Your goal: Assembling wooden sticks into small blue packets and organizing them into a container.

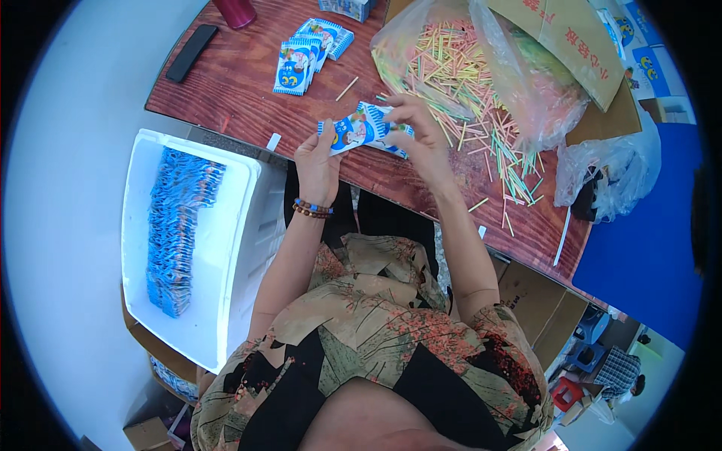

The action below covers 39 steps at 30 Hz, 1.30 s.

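In my left hand (317, 161) are small blue-and-white printed sachets (350, 134), pinched at their left end between thumb and fingers. At least two overlap, spread apart like a fan. Across their right end curls my right hand (421, 139), its thumb and bent fingers on either side of the upper sachet; the exact contact is partly hidden. Both hands are just over the table's near edge. Beyond them, a short overlapping row of similar sachets (293, 68) lies on the reddish wooden table (248, 83). One loose thin stick (347, 89) rests between that row and my hands.
A clear plastic bag (391, 56) spills many pastel sticks (451, 68) onto the table at right, beside an open cardboard box (560, 45). A black phone-like slab (192, 52) and a red cup (235, 11) sit far left. Left, a white bin (241, 195) holds rows of blue sachets (171, 240).
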{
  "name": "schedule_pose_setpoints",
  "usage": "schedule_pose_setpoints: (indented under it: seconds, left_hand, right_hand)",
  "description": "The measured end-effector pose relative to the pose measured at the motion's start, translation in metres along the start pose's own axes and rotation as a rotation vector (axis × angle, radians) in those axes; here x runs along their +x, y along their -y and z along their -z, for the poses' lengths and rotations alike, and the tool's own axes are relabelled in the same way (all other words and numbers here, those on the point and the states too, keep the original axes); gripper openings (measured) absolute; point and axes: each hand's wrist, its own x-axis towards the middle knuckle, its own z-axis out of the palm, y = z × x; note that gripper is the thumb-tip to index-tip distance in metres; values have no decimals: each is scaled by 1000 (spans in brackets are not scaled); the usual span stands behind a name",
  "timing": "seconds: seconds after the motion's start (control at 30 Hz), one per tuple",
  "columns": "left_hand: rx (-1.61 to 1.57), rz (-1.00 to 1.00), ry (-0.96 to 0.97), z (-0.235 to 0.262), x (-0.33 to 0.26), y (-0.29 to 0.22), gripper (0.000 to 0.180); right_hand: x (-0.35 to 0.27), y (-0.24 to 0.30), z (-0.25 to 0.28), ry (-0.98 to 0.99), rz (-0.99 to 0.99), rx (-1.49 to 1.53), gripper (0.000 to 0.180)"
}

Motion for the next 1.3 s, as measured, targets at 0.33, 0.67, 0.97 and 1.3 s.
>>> schedule_pose_setpoints:
  seconds: [0.33, 0.67, 0.97, 1.3]
  left_hand:
    - [257, -150, 16, 18, 3, 1, 22]
    - [174, -100, -21, 18, 2, -5, 22]
    - [186, -92, -52, 19, 2, -6, 23]
    - [150, -77, -28, 19, 4, -6, 22]
  right_hand:
    - [3, -14, 16, 295, 2, -232, 18]
    - [101, -29, 117, 188, 250, -1327, 34]
    - [128, -45, 109, 353, 139, -1712, 37]
    - [126, -70, 109, 325, 154, -1681, 29]
